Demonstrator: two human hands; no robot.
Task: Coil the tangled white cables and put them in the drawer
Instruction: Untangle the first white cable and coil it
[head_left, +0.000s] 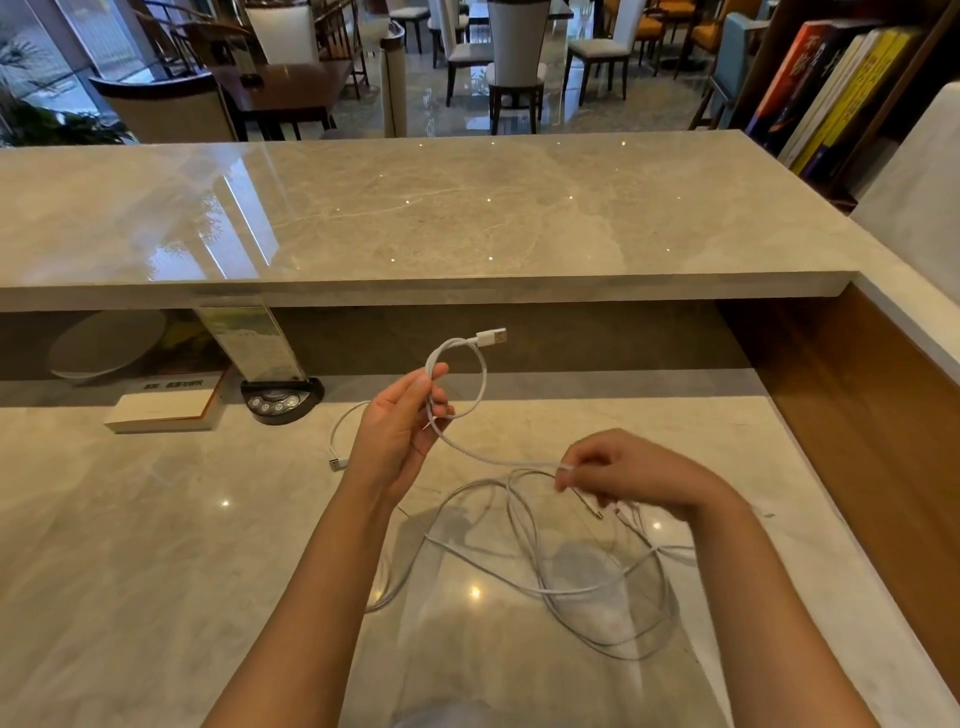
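My left hand (402, 434) is raised over the marble desk (156, 545) and pinches a white cable (480, 379) that forms one small loop, its USB plug (492, 338) pointing right at the top. The same cable runs down to my right hand (628, 475), whose fingertips pinch it just above the desk. Below and around the right hand lies a tangle of white cables (571, 577) in loose loops. Another cable end with a plug (337, 462) lies left of my left wrist. No drawer is in view.
A raised marble counter (415, 218) runs across the back. Under its ledge sit a book (166, 405), a black button device (280, 402), a clear leaflet stand (249, 338) and a white bowl (104, 348). A wooden side wall (857, 415) bounds the desk on the right.
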